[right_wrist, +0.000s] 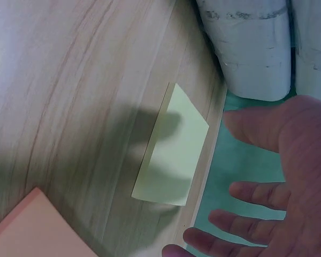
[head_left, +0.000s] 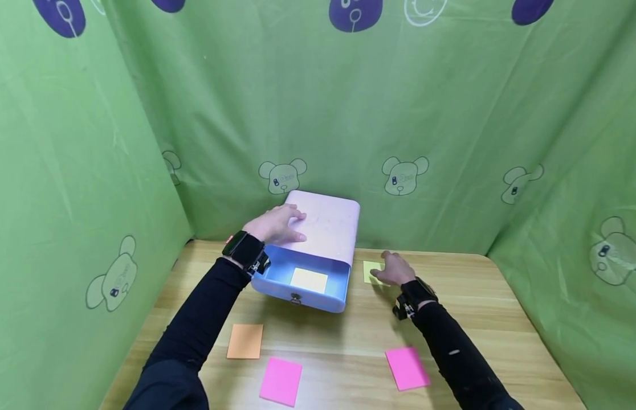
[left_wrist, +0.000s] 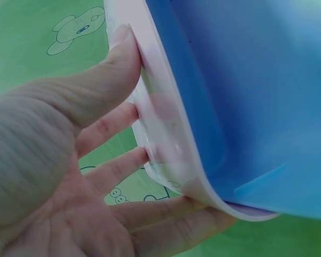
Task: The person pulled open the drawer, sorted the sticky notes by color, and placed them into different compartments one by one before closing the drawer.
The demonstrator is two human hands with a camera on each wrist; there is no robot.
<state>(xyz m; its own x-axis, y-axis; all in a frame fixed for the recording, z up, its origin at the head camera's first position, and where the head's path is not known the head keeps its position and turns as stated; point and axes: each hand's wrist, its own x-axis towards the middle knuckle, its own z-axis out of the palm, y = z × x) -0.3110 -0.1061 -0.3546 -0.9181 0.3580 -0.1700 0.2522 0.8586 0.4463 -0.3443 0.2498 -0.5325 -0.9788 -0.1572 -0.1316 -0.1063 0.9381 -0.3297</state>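
Resting against the box (head_left: 325, 219), the left hand (head_left: 274, 225) has its thumb and fingers spread apart, touching the outside of the cover at about nine o'clock. The box sits on the far half of the table (head_left: 343, 353), a little before twelve o'clock: a smooth, pale pink cover with rounded corners, around a sky-blue drawer (head_left: 325, 302) that is pulled partly out. A small metal clasp (head_left: 296, 298) marks the drawer's front, and a cream notepad (head_left: 309, 280) lies inside.

The right hand (head_left: 396, 269), fingers apart and holding nothing, hovers by the yellow notepad (right_wrist: 174, 152), just beside the box between three and four o'clock. That notepad is a pale lemon square (shaded by the hand, its thin side edge showing) lying flat on the wood.

From the box, an orange notepad (head_left: 244, 341) lies at seven o'clock, one pink notepad (head_left: 280, 381) past six, another pink notepad (head_left: 407, 369) near five.
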